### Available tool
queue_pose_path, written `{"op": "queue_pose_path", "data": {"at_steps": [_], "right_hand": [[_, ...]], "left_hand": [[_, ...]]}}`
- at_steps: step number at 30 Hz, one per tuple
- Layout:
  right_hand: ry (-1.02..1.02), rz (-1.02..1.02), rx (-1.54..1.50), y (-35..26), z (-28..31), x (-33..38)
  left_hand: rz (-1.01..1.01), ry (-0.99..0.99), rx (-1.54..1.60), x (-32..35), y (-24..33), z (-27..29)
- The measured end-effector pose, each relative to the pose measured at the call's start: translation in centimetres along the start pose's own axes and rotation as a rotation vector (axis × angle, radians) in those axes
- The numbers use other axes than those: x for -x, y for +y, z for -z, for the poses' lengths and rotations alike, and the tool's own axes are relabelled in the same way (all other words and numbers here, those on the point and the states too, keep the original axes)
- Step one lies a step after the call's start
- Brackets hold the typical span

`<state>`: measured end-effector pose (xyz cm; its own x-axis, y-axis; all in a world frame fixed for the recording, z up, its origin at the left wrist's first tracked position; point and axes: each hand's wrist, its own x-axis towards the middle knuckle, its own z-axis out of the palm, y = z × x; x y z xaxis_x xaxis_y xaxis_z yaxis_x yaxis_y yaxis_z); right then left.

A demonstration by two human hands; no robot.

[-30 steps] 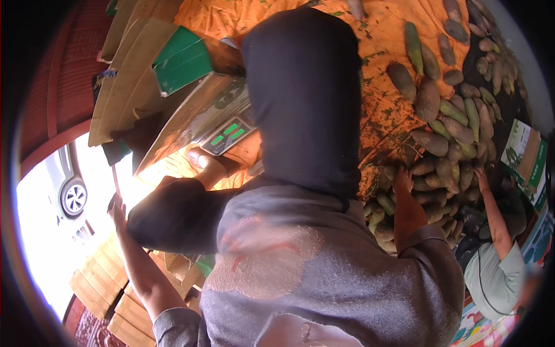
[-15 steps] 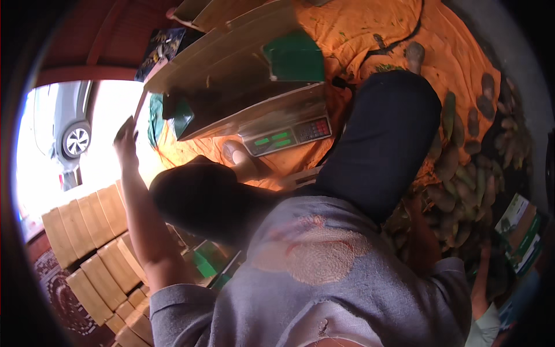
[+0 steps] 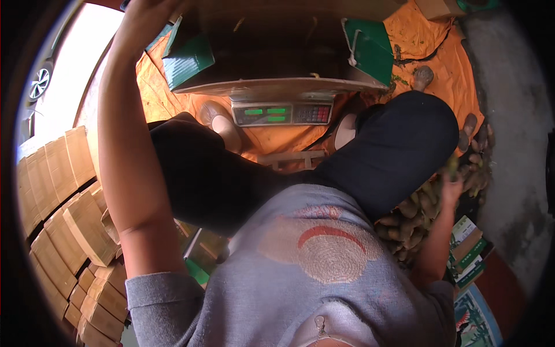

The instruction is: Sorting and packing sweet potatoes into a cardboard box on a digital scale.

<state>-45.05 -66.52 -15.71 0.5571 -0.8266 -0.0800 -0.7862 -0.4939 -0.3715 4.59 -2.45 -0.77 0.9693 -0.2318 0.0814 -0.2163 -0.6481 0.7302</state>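
In front of me an open cardboard carton (image 3: 272, 87) with green inner flaps (image 3: 370, 49) rests on a digital scale (image 3: 283, 114) whose green displays are lit. My left hand (image 3: 149, 20) is raised at the carton's far left side; its fingers are partly cut off by the upper edge, and I cannot tell if they grip anything. At the right, beside my knee, my right hand (image 3: 452, 189) is closed on an oblong green-brown vegetable (image 3: 452, 166), blurred by motion. Below that hand lies a pile of similar oblong vegetables (image 3: 419, 214).
Stacks of plain cardboard boxes (image 3: 55, 168) stand at my left. An orange sheet (image 3: 457, 75) covers the floor, with loose vegetables (image 3: 423, 78) on it. Green-and-white boxes (image 3: 465, 248) lie at the right. A car wheel (image 3: 40, 84) shows outside, far left.
My view has turned, so the carton and scale now lie straight ahead. My left hand has risen toward the upper edge. My right hand has come up out of the pile with a vegetable.
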Motion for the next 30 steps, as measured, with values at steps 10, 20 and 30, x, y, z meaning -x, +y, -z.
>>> {"op": "queue_pose_path", "data": {"at_steps": [10,20,30], "right_hand": [[-0.421,0.907,-0.028,-50.9,4.3,8.7],[-1.100,1.279,0.894,-63.5,-27.1,12.9],[-1.265,1.500,0.710,-64.9,-33.1,16.9]], "left_hand": [[-0.318,-0.068,-0.436,-0.7,2.4,-0.9],[-0.163,-0.039,-0.539,0.6,0.0,2.0],[-0.135,-0.094,-0.438,0.8,0.8,2.2]]}}
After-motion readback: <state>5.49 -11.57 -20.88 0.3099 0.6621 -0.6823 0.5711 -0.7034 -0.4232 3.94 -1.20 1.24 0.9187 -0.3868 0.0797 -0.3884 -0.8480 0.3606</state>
